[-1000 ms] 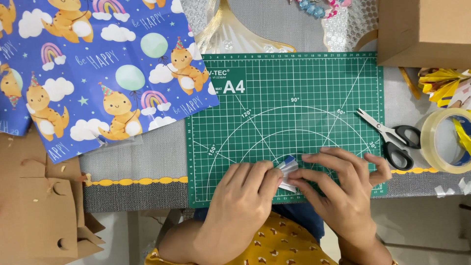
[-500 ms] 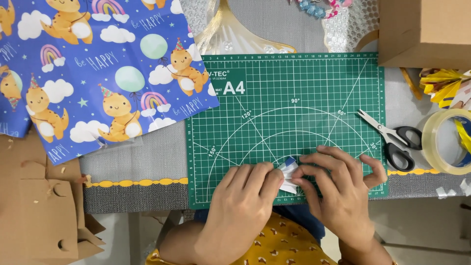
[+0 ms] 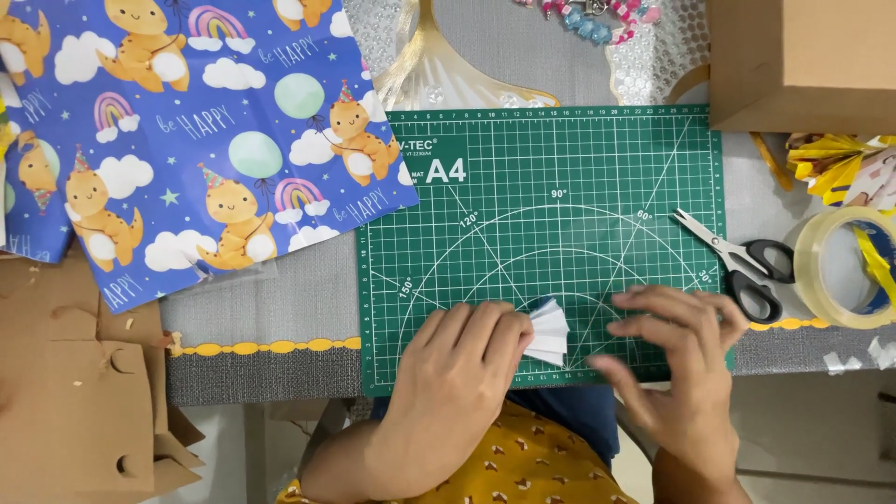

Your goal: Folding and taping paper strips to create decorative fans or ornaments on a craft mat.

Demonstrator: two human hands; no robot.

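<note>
On the green cutting mat point(image 3: 560, 233), near edge: left hand point(image 3: 462, 373) pinches a small pleated paper fan point(image 3: 549, 331).
Right hand point(image 3: 681, 359) hovers open just right of it; scissors point(image 3: 737, 261) lie farther right.

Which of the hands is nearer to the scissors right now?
The right hand. It hovers over the green cutting mat, just left of and below the scissors, not touching them. The left hand is farther left, pressing the small pleated paper fan.
</note>
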